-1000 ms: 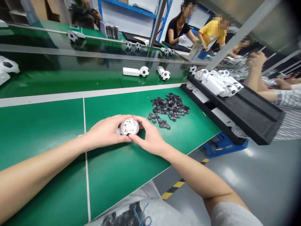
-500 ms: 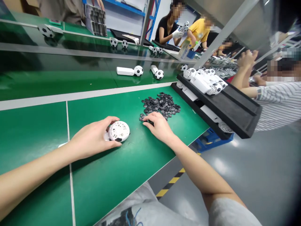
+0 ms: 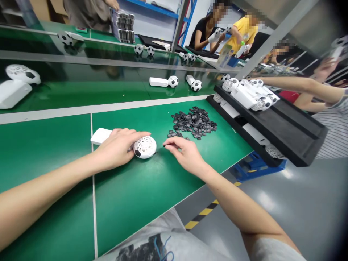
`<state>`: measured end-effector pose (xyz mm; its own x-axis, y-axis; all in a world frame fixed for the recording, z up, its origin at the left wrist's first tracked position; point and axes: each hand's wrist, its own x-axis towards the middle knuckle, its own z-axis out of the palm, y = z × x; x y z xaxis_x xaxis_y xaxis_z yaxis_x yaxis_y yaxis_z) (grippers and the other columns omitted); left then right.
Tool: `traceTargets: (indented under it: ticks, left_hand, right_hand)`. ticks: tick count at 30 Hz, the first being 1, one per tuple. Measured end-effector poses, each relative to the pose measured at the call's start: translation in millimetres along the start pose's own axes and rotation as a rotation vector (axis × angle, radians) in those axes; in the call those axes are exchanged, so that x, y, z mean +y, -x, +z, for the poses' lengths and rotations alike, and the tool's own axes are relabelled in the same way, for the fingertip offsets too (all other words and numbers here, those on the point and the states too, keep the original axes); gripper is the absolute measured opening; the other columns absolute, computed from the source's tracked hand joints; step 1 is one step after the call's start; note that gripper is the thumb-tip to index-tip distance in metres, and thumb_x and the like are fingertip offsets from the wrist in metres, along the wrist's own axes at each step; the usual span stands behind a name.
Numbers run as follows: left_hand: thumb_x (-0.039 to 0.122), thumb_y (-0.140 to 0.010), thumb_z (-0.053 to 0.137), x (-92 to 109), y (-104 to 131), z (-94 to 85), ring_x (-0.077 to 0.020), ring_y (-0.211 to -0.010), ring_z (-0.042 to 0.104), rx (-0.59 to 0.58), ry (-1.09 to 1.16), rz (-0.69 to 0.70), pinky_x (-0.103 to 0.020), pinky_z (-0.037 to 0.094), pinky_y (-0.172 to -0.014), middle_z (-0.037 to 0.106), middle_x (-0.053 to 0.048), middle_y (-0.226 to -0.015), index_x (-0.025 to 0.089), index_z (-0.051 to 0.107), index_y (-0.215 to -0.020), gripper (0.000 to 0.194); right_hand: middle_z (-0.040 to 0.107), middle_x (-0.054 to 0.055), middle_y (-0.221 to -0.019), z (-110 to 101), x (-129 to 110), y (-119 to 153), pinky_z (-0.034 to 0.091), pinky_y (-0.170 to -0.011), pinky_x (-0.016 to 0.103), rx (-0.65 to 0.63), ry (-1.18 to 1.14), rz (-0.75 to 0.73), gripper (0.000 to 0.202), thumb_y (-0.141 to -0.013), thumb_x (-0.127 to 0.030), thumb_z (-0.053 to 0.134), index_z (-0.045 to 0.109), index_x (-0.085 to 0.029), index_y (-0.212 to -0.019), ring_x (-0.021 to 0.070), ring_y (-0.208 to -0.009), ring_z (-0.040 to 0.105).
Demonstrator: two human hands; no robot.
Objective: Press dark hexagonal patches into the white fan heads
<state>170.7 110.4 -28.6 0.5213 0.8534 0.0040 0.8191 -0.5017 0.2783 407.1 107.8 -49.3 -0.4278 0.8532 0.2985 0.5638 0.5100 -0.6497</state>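
My left hand (image 3: 119, 145) is closed around a white device with a round soccer-ball head (image 3: 145, 147) and a white flat handle that sticks out behind the hand. The ball has open lattice holes and one black patch at its lower left. My right hand (image 3: 182, 152), just right of the ball, pinches a small black piece (image 3: 164, 145) between thumb and fingertips. Beyond the right hand lies a loose pile of small black pieces (image 3: 194, 121) on the green table (image 3: 130, 203).
Black trays (image 3: 293, 132) holding white ball devices are stacked at the right edge. Past the pale strip, a dark green belt (image 3: 103, 83) carries several soccer-ball devices (image 3: 173, 82), one (image 3: 20, 83) close at far left. Co-workers are at the back and right; a blue stool (image 3: 258, 165) stands below.
My right hand has moved from the pile's edge toward the ball with a black piece in its fingers. The left hand has turned the device. Another device shows at far left.
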Motion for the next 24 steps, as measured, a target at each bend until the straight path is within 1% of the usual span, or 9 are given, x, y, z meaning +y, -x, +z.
traceTargets:
  ticks: [2, 5, 7, 9, 12, 14, 18, 21, 24]
  left_hand:
    - [0.021, -0.070, 0.048, 0.2, 0.9, 0.7, -0.0249, -0.101, 0.051, -0.004, 0.008, 0.004, -0.040, 0.036, -0.089, 0.060, -0.004, -0.110, 0.029, 0.041, -0.130, 0.061]
    - [0.045, -0.069, 0.059, 2.3, 1.8, 2.4, -0.0280, -0.105, 0.050, -0.013, 0.038, 0.003, -0.043, 0.033, -0.094, 0.060, -0.006, -0.113, 0.026, 0.041, -0.130, 0.067]
    - [0.062, -0.066, 0.058, 5.3, 1.5, 3.6, -0.0285, -0.104, 0.051, 0.000, 0.064, -0.004, -0.044, 0.031, -0.096, 0.061, -0.006, -0.111, 0.025, 0.044, -0.129, 0.074]
    - [0.070, -0.065, 0.054, 8.6, 0.7, 4.3, -0.0282, -0.104, 0.052, 0.019, 0.083, -0.017, -0.045, 0.030, -0.097, 0.062, -0.006, -0.111, 0.024, 0.047, -0.126, 0.076]
    - [0.071, -0.068, 0.049, 12.3, -0.3, 4.2, -0.0282, -0.104, 0.053, 0.043, 0.092, -0.043, -0.046, 0.031, -0.096, 0.061, -0.006, -0.113, 0.023, 0.051, -0.121, 0.072]
    - [0.069, -0.070, 0.049, 14.1, -0.5, 3.6, -0.0281, -0.103, 0.054, 0.054, 0.095, -0.052, -0.046, 0.032, -0.095, 0.062, -0.006, -0.111, 0.023, 0.053, -0.119, 0.068]
    - [0.059, -0.071, 0.053, 19.3, -0.5, 3.9, -0.0268, -0.096, 0.056, 0.088, 0.103, -0.071, -0.044, 0.035, -0.092, 0.065, -0.004, -0.102, 0.024, 0.055, -0.116, 0.057]
    - [0.054, -0.071, 0.055, 22.2, -1.3, 5.3, -0.0262, -0.093, 0.056, 0.106, 0.114, -0.077, -0.044, 0.036, -0.089, 0.065, -0.004, -0.099, 0.024, 0.057, -0.113, 0.052]
    - [0.055, -0.071, 0.055, 15.5, -1.9, 3.6, -0.0258, -0.095, 0.055, 0.073, 0.135, -0.033, -0.044, 0.037, -0.090, 0.064, -0.004, -0.101, 0.024, 0.056, -0.115, 0.053]
  right_hand:
    - [0.064, 0.001, -0.088, 5.1, -13.4, 0.7, 0.048, -0.074, 0.026, -0.012, -0.157, -0.013, 0.010, -0.083, -0.019, 0.056, 0.065, -0.021, -0.087, 0.0123, -0.082, 0.059]
    - [0.061, 0.001, -0.084, 14.4, -25.8, -2.3, 0.046, -0.076, 0.027, -0.025, -0.287, -0.026, 0.005, -0.079, -0.019, 0.063, 0.067, -0.021, -0.081, 0.0123, -0.083, 0.057]
    - [0.060, 0.000, -0.079, 19.2, -27.8, -6.0, 0.045, -0.075, 0.027, -0.034, -0.361, -0.010, 0.003, -0.076, -0.017, 0.066, 0.067, -0.020, -0.077, 0.0119, -0.079, 0.056]
    - [0.059, 0.000, -0.076, 21.6, -26.8, -9.2, 0.045, -0.073, 0.027, -0.034, -0.402, -0.005, 0.004, -0.073, -0.016, 0.068, 0.065, -0.019, -0.074, 0.0118, -0.077, 0.054]
    - [0.057, -0.001, -0.075, 21.7, -23.1, -11.6, 0.045, -0.072, 0.028, -0.022, -0.401, -0.001, 0.007, -0.072, -0.017, 0.068, 0.062, -0.019, -0.070, 0.0119, -0.076, 0.053]
    - [0.057, 0.001, -0.082, 21.6, -20.5, -11.6, 0.045, -0.076, 0.030, -0.008, -0.379, 0.016, 0.009, -0.072, -0.019, 0.069, 0.060, -0.019, -0.071, 0.0134, -0.084, 0.054]
    - [0.054, 0.006, -0.112, 26.6, -18.0, -9.1, 0.046, -0.083, 0.033, -0.073, -0.491, 0.116, 0.028, -0.072, -0.022, 0.068, 0.053, -0.021, -0.096, 0.0177, -0.106, 0.052]
    - [0.057, 0.007, -0.111, 30.9, -17.6, -7.8, 0.048, -0.081, 0.032, -0.128, -0.603, 0.162, 0.035, -0.075, -0.024, 0.064, 0.046, -0.021, -0.105, 0.0167, -0.103, 0.056]
    - [0.060, 0.005, -0.106, 24.7, -11.3, -11.4, 0.048, -0.079, 0.031, -0.157, -0.582, 0.157, 0.030, -0.077, -0.027, 0.063, 0.049, -0.020, -0.102, 0.0156, -0.096, 0.058]
